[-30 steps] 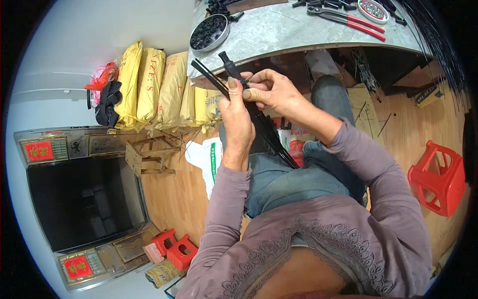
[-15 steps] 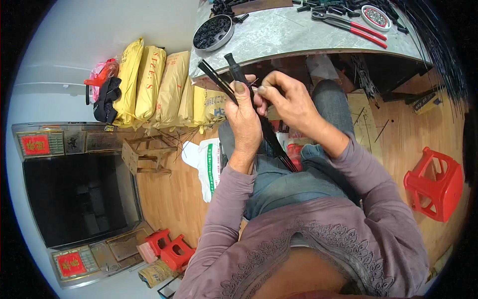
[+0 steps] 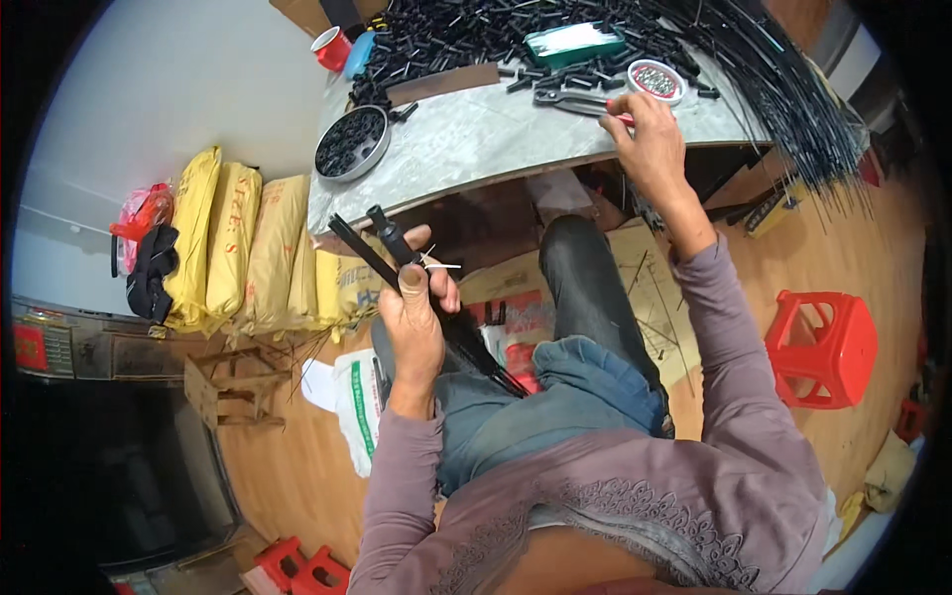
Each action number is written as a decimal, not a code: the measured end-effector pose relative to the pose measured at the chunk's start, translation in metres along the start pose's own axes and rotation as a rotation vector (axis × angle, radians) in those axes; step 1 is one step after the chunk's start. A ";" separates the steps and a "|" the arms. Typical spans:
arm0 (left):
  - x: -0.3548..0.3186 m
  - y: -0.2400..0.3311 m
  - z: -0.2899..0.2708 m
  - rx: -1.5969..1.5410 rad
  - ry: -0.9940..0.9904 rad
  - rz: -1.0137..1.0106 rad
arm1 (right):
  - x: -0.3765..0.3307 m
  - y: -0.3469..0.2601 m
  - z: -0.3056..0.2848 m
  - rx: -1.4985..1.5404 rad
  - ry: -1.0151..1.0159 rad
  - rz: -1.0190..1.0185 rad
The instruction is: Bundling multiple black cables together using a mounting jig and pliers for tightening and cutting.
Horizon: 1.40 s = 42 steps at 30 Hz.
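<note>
Worktop (image 3: 456, 129): bears loose black parts (image 3: 446, 45), seemingly for easy reach.
Rod bundle (image 3: 474, 349): in the left hand, slanting over the lap (image 3: 526, 431), probably for steadiness.
Left hand (image 3: 415, 332): wrapped around the bundle.
Right hand (image 3: 654, 149): at the pliers (image 3: 575, 100); closure cannot be told.
White strand (image 3: 444, 266): beside the bundle.

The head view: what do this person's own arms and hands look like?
They are human arms, without cables. Plain dusty-mauve fabric sleeves, long and wrinkled, cover them and stop short of the hands. The five-fingered left hand and the matching right hand are bare: no gloves or markings can be made out.
</note>
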State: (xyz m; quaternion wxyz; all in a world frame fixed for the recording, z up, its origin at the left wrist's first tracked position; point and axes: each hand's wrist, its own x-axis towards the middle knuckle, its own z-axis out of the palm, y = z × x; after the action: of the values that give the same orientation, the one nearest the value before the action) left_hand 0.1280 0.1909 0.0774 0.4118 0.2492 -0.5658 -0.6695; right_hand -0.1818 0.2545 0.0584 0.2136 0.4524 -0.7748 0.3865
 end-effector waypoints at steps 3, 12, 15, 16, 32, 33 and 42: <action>0.000 0.001 0.003 -0.026 -0.007 -0.026 | 0.004 0.028 0.009 -0.269 -0.078 -0.066; 0.001 -0.006 0.001 -0.077 0.069 -0.102 | 0.026 0.038 0.031 -0.219 -0.228 -0.445; 0.002 -0.009 -0.002 -0.090 0.151 -0.131 | 0.025 0.041 0.028 -0.087 -0.256 -0.382; 0.005 -0.010 0.002 -0.094 0.174 -0.124 | 0.022 0.039 0.018 -0.049 -0.274 -0.295; 0.004 -0.012 0.003 0.003 0.178 -0.044 | -0.060 -0.108 -0.039 0.392 -0.488 -0.468; 0.002 -0.011 0.002 -0.007 0.160 -0.036 | -0.058 -0.110 -0.041 0.392 -0.488 -0.475; 0.000 -0.010 -0.002 -0.131 0.137 -0.051 | -0.052 -0.111 -0.040 0.269 -0.493 -0.633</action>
State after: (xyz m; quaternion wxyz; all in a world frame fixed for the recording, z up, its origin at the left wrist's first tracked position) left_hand 0.1266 0.1903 0.0670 0.4478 0.2814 -0.4848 -0.6966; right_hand -0.0610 0.2814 0.0924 0.0691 0.7708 -0.5681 0.2799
